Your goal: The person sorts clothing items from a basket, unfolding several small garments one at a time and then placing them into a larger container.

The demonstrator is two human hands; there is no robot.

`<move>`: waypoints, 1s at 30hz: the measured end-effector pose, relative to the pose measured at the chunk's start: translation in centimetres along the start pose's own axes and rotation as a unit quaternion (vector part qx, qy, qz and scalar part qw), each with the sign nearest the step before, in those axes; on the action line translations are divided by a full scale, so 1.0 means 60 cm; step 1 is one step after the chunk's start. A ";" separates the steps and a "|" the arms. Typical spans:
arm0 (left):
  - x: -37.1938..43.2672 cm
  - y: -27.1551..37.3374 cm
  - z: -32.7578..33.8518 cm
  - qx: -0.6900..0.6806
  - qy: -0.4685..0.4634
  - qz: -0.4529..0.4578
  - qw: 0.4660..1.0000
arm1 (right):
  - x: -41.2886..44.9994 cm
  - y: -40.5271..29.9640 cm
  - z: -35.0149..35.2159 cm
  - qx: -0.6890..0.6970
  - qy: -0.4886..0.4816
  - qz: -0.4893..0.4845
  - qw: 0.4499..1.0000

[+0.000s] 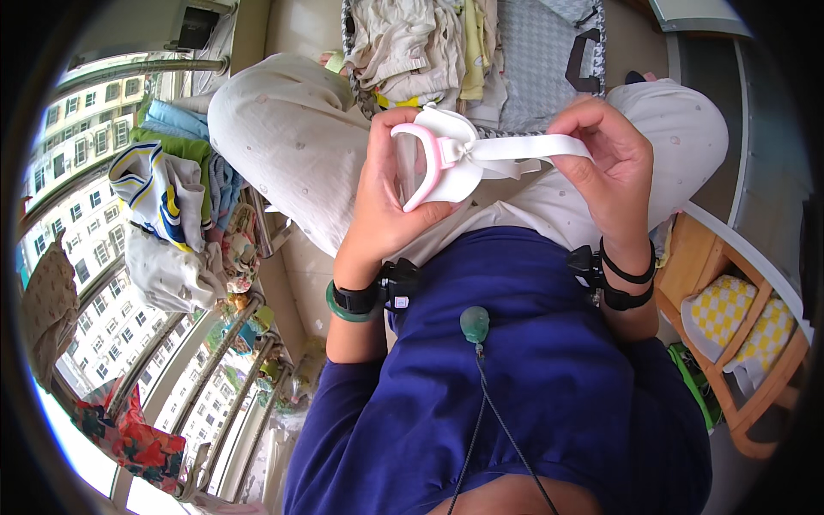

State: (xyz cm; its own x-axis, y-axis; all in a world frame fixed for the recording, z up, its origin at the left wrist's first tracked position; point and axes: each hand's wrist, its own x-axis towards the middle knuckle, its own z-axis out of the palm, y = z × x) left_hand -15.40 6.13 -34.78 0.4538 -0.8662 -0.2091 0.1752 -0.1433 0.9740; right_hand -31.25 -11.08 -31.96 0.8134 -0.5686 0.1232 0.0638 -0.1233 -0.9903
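My left hand (380, 193) is closed around a pair of swim goggles (444, 154) with a pink rim, a clear lens and a white skirt. The lens faces left, and my thumb presses the lower edge of the skirt. From the buckle a white strap (521, 147) stretches to the right. My right hand (602, 158) pinches the far loop of that strap between thumb and fingers. The goggles hang above my lap, over pale trousers (290, 148). A second strand of the strap shows below the first; the far side of the goggles is hidden.
Beyond my knees lies an open fabric case (537, 58) with folded clothes (399, 45) on its left side. Clothes (164, 193) hang over metal railings (219, 351) by the window at left. A wooden chair (702, 257) with a yellow checked cushion (721, 312) stands at right.
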 end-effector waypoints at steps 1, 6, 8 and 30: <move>-0.001 0.008 -0.001 -0.013 0.030 0.003 0.999 | 0.002 -0.004 -0.003 -0.002 -0.001 0.000 1.000; -0.003 -0.018 -0.036 -0.168 0.071 -0.010 0.983 | 0.008 -0.007 -0.030 0.056 0.053 0.104 0.992; -0.006 -0.029 -0.052 -0.204 0.052 -0.021 0.977 | 0.011 0.003 -0.024 0.044 0.036 0.115 0.992; 0.007 -0.048 -0.009 -0.312 -0.066 -0.087 0.944 | 0.012 0.047 -0.020 0.431 0.044 0.238 0.869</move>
State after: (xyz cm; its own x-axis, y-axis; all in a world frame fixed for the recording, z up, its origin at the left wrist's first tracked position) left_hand -15.24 6.43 -37.73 0.2650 -0.9134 -0.3089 0.7370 -0.0148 0.6758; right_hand -31.19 -12.83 -34.61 0.8212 -0.4528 -0.3473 0.1724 0.7771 -0.6053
